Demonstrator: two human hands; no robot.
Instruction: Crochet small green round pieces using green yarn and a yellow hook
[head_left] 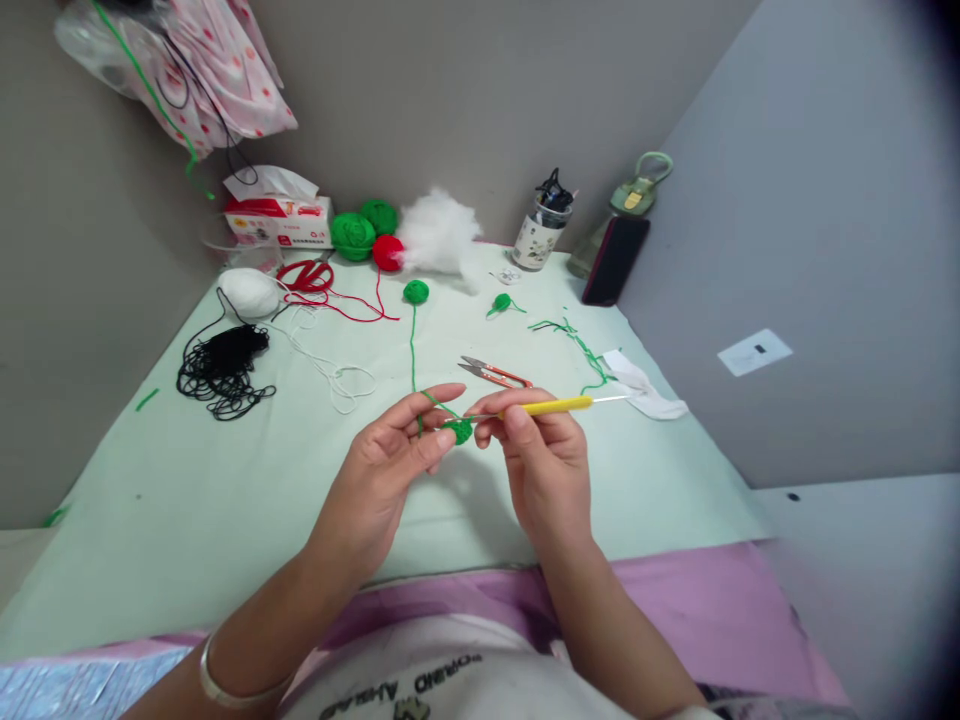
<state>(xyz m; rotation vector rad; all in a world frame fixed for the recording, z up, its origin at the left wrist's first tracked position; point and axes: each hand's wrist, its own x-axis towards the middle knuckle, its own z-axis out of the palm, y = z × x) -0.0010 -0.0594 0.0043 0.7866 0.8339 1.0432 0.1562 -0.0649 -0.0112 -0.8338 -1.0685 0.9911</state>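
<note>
Between the thumb and fingers of my left hand (390, 440) is a small green crochet piece (460, 431). A strand of green yarn (412, 345) runs over the left fingers and back to a little green yarn ball (415, 291). My right hand (547, 455) grips a crochet hook (555, 406) by its yellow handle. The hook's thin metal shaft points left and meets the top edge of the green piece; its exact tip is hard to make out. Just beyond my hands lie orange-handled thread snips (499, 374).
Black yarn (229, 365), white yarn (249, 293) and red scissors (306, 277) lie at the left. Along the back stand a tissue box (281, 222), green yarn balls (352, 236), white stuffing (441, 235), a pen jar (541, 235) and a phone (616, 262). Green yarn scraps (589, 355) lie right.
</note>
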